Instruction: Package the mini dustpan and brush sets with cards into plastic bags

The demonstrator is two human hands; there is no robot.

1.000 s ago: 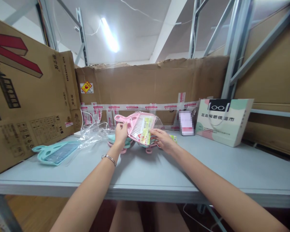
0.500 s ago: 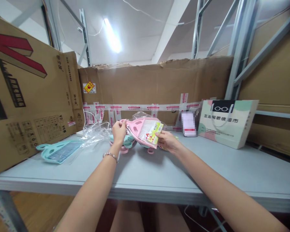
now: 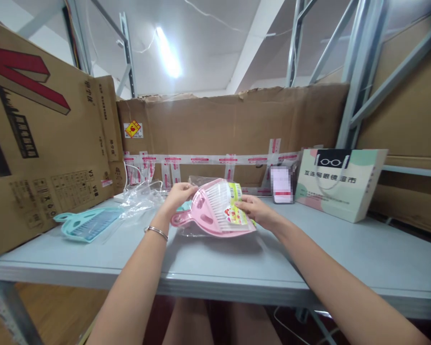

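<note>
A pink mini dustpan with a brush inside (image 3: pixel 211 211) is held over the grey table (image 3: pixel 215 268), wrapped in a clear plastic bag with a yellow-green printed label (image 3: pixel 233 211). My left hand (image 3: pixel 177 194) grips the bag at the dustpan's far left edge. On the dustpan's right side, my right hand (image 3: pixel 256 211) pinches the label. The pan's handle points to the lower left. More pink and teal pieces lie hidden behind it.
A teal dustpan set (image 3: pixel 88 224) lies at the table's left, with loose clear bags (image 3: pixel 140 196) beside it. Cardboard boxes (image 3: pixel 39 143) wall the left and back. A printed paper bag (image 3: pixel 341 182) and a small box (image 3: pixel 280 184) stand at the right rear.
The pink dustpan has come toward me and turned, its handle swinging from upper left to lower left. Both hands moved with it, away from the pile behind.
</note>
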